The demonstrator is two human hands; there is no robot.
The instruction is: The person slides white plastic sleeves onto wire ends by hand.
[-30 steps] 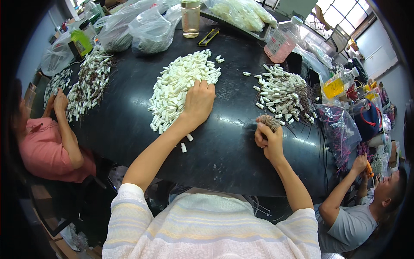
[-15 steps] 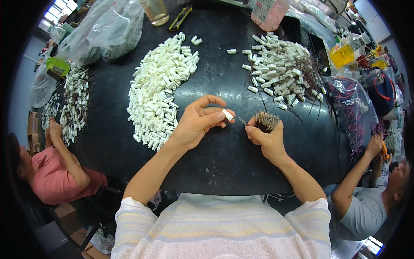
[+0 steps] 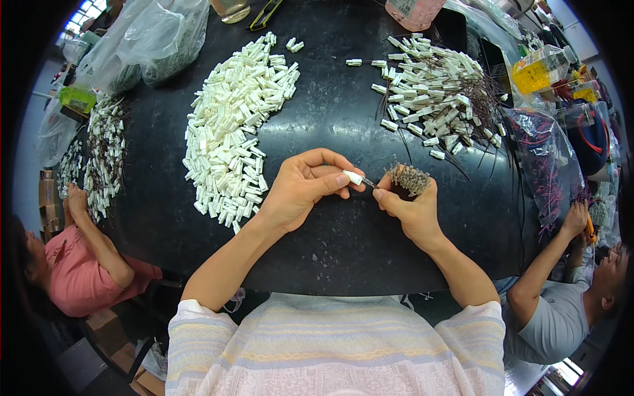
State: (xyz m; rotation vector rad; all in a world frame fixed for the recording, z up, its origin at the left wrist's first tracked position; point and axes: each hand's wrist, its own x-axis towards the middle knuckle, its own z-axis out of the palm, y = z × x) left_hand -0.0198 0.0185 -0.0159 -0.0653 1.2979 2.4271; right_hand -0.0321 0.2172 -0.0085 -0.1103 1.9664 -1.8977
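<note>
My left hand [image 3: 305, 187] pinches a small white plastic connector housing [image 3: 353, 177] between thumb and forefinger. Closed around a bundle of thin dark wires with metal terminals [image 3: 411, 179] is my right hand [image 3: 417, 212]. Its thumb and finger hold one wire [image 3: 371, 184] out from the bundle, and that wire's tip meets the right end of the housing. How deep the tip sits inside cannot be seen. A large pile of loose white housings [image 3: 234, 132] lies left of my hands. Beyond my right hand is a pile of housings with dark wires attached [image 3: 439, 99].
A yellow-black cutter [image 3: 265, 14] and a pink-filled bottle [image 3: 413, 12] stand or lie at the far edge. Plastic bags [image 3: 168, 43] sit far left; a bag of coloured wires [image 3: 545, 165] is on the right. Co-workers sit at both sides, one in a pink shirt [image 3: 86, 267].
The housing and the wire tip, apart before, now meet. My left hand has turned slightly toward my right hand. The whole view has shifted a little.
</note>
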